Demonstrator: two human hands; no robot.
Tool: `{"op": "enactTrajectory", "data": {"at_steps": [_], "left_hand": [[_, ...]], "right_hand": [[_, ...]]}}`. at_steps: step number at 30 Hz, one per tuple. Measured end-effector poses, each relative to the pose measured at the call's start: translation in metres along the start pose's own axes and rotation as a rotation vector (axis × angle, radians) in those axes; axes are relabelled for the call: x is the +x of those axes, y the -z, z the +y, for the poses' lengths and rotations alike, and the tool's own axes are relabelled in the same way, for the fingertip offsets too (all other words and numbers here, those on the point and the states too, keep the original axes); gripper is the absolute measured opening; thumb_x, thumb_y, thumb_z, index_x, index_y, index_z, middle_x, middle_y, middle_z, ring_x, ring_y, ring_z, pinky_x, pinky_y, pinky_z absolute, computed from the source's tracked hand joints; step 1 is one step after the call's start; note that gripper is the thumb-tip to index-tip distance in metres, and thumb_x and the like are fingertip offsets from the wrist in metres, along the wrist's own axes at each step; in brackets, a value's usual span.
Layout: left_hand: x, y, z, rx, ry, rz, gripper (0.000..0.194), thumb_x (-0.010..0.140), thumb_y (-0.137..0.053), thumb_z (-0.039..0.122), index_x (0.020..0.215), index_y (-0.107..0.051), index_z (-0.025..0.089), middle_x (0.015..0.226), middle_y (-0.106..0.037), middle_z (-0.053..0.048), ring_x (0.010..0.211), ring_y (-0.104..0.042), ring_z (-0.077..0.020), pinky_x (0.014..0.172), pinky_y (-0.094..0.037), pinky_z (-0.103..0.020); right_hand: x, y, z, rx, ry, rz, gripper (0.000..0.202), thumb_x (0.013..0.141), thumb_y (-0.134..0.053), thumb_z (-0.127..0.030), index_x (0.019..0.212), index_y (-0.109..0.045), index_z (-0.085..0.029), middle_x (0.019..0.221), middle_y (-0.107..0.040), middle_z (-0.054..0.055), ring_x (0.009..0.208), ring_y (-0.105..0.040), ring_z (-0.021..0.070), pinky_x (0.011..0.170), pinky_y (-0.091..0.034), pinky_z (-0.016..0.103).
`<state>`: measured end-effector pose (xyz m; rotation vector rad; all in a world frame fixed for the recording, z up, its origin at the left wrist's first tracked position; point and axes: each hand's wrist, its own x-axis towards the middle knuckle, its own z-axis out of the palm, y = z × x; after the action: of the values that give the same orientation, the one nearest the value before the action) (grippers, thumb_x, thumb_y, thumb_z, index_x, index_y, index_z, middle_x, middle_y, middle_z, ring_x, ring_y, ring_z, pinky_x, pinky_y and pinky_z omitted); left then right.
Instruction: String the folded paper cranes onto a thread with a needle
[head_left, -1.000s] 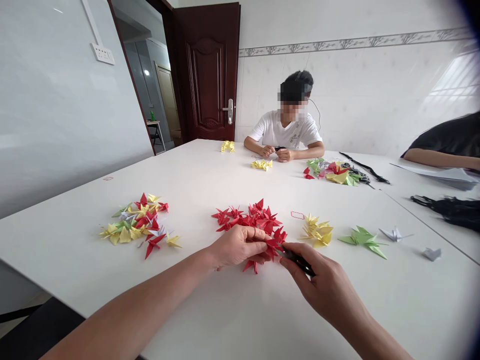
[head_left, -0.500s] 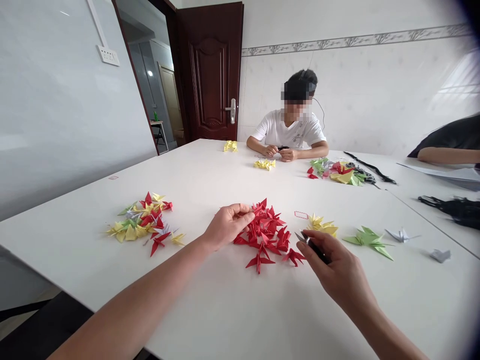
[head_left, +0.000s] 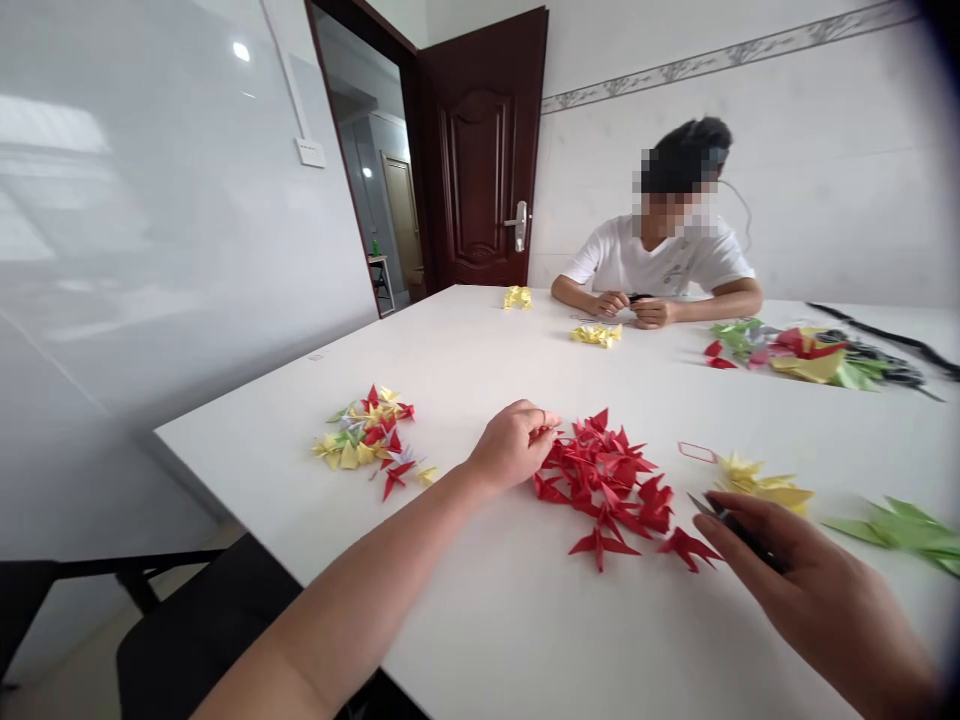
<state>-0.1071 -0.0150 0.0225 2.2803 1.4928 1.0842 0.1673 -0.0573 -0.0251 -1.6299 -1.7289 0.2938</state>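
Observation:
Several folded red paper cranes [head_left: 604,475] lie heaped on the white table [head_left: 480,560] in front of me. At the heap's left edge is my left hand [head_left: 517,440], its thumb and fingers pinched together; what they hold, if anything, is hidden by the fingers. My right hand [head_left: 806,565] is closed round small black-handled scissors [head_left: 739,530], their pointed metal tip facing left, just right of the red heap. Beyond that hand lie yellow paper cranes [head_left: 765,483], and a blurred green paper crane [head_left: 904,530] is farther right.
A mixed-colour pile of paper cranes [head_left: 367,435] is on the left. Across the table sits a person in a white shirt [head_left: 667,255], hands together near yellow cranes [head_left: 596,335]. Another coloured pile [head_left: 806,355] lies at back right. A black chair [head_left: 187,620] stands below the left edge.
The view has swung left, so everything sits farther right. My left hand has drawn slightly left, away from the middle of the red heap. My right hand still holds the scissors.

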Motion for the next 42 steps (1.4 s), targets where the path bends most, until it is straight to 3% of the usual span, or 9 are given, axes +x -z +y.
{"op": "enactTrajectory", "data": {"at_steps": [2, 6, 12, 21, 27, 30, 33, 37, 42], "left_hand": [[0.004, 0.014, -0.009, 0.204, 0.086, 0.004, 0.028, 0.081, -0.049, 0.017, 0.105, -0.064, 0.016, 0.106, -0.061, -0.009, 0.101, -0.055, -0.0182, 0.092, -0.043, -0.027], [0.007, 0.053, -0.033, 0.605, 0.478, 0.021, 0.035, 0.082, -0.046, 0.017, 0.114, -0.059, 0.022, 0.122, -0.053, -0.010, 0.115, -0.045, -0.0263, 0.092, -0.040, -0.037], [0.006, 0.082, -0.075, 0.633, 0.874, -0.026, 0.035, 0.068, -0.059, 0.011, 0.102, -0.065, 0.015, 0.112, -0.059, -0.020, 0.110, -0.049, -0.0377, 0.084, -0.041, -0.049], [0.010, 0.075, -0.088, 0.415, 0.840, 0.040, 0.029, 0.059, -0.062, 0.005, 0.084, -0.068, 0.018, 0.089, -0.068, -0.013, 0.096, -0.059, -0.0333, 0.082, -0.042, -0.044], [0.017, 0.047, -0.051, 0.027, 0.515, 0.149, 0.029, 0.077, -0.053, 0.016, 0.103, -0.063, 0.018, 0.092, -0.068, -0.005, 0.085, -0.062, -0.0155, 0.078, -0.047, -0.026], [0.014, 0.023, -0.012, -0.677, 0.448, 0.135, 0.022, 0.074, -0.060, 0.017, 0.096, -0.062, 0.014, 0.082, -0.066, -0.003, 0.070, -0.062, -0.0103, 0.070, -0.050, -0.024], [0.001, 0.003, 0.027, -1.219, 0.528, -0.017, 0.017, 0.071, -0.064, 0.012, 0.087, -0.063, 0.013, 0.071, -0.063, 0.000, 0.063, -0.062, -0.0091, 0.063, -0.053, -0.022], [-0.016, -0.009, 0.058, -1.457, 0.580, -0.234, 0.012, 0.078, -0.059, 0.011, 0.090, -0.061, 0.013, 0.071, -0.066, -0.003, 0.064, -0.066, -0.0112, 0.062, -0.054, -0.021], [-0.022, -0.013, 0.066, -1.473, 0.659, -0.272, 0.014, 0.083, -0.050, 0.006, 0.092, -0.060, 0.013, 0.072, -0.066, -0.005, 0.071, -0.068, -0.0127, 0.067, -0.055, -0.020]], "right_hand": [[0.003, -0.004, 0.011, -0.021, 0.014, -0.008, 0.047, 0.062, -0.059, -0.064, 0.093, -0.067, -0.029, 0.090, -0.072, 0.002, 0.070, -0.067, 0.0245, 0.049, -0.053, 0.030], [0.004, -0.005, 0.015, -0.026, 0.002, -0.050, 0.049, 0.061, -0.059, -0.066, 0.095, -0.067, -0.031, 0.093, -0.071, 0.000, 0.071, -0.068, 0.0240, 0.049, -0.054, 0.029], [-0.002, -0.001, -0.003, 0.017, -0.038, -0.068, 0.052, 0.064, -0.057, -0.065, 0.098, -0.066, -0.027, 0.094, -0.071, 0.002, 0.076, -0.067, 0.0217, 0.054, -0.053, 0.026], [-0.008, 0.005, -0.021, 0.064, -0.020, -0.050, 0.044, 0.068, -0.057, -0.059, 0.094, -0.065, -0.024, 0.087, -0.071, 0.002, 0.076, -0.065, 0.0186, 0.059, -0.051, 0.023], [-0.014, 0.006, -0.034, 0.089, -0.001, -0.014, 0.037, 0.074, -0.055, -0.054, 0.094, -0.064, -0.025, 0.084, -0.070, 0.001, 0.074, -0.065, 0.0178, 0.063, -0.050, 0.025], [-0.015, 0.007, -0.037, 0.075, 0.062, -0.023, 0.037, 0.074, -0.056, -0.053, 0.095, -0.064, -0.023, 0.083, -0.070, 0.002, 0.070, -0.065, 0.0174, 0.059, -0.050, 0.025], [-0.018, 0.007, -0.041, 0.087, 0.116, -0.030, 0.036, 0.076, -0.056, -0.051, 0.095, -0.064, -0.022, 0.085, -0.070, 0.002, 0.071, -0.065, 0.0164, 0.059, -0.050, 0.023], [-0.028, 0.010, -0.053, 0.159, 0.212, 0.002, 0.028, 0.082, -0.053, -0.044, 0.097, -0.062, -0.021, 0.087, -0.069, 0.003, 0.073, -0.064, 0.0148, 0.062, -0.050, 0.023], [-0.037, 0.013, -0.064, 0.209, 0.416, 0.002, 0.022, 0.085, -0.053, -0.035, 0.099, -0.060, -0.020, 0.082, -0.067, 0.002, 0.063, -0.059, 0.0107, 0.058, -0.048, 0.021]]}}
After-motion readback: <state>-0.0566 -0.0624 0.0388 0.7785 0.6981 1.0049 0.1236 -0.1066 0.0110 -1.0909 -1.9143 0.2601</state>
